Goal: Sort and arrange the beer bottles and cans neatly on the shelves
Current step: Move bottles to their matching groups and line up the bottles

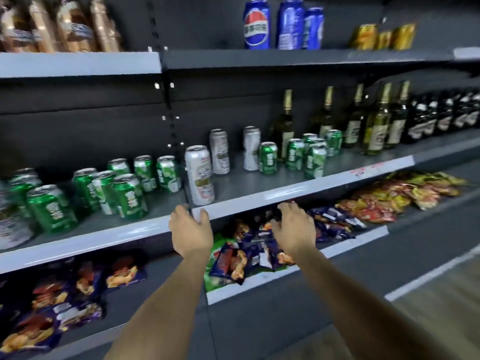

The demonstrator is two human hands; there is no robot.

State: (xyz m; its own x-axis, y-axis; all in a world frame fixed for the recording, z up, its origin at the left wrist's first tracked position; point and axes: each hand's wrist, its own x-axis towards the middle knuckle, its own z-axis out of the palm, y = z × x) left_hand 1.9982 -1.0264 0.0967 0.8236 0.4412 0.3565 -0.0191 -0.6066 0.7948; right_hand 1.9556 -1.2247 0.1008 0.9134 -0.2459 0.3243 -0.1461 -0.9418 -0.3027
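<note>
The middle shelf carries the beer. Several green cans stand in a loose group at its left, and another cluster of green cans stands further right. Three tall silver cans stand between them, the nearest silver can right at the front edge. Green glass beer bottles line up at the right. My left hand hovers just below the nearest silver can with relaxed fingers, holding nothing. My right hand is open beside it, in front of the shelf edge.
Blue cola cans and yellow cartons sit on the top shelf, brown bottles at its left. Dark multipacks fill the middle shelf's far right. Snack bags lie on the lower shelves.
</note>
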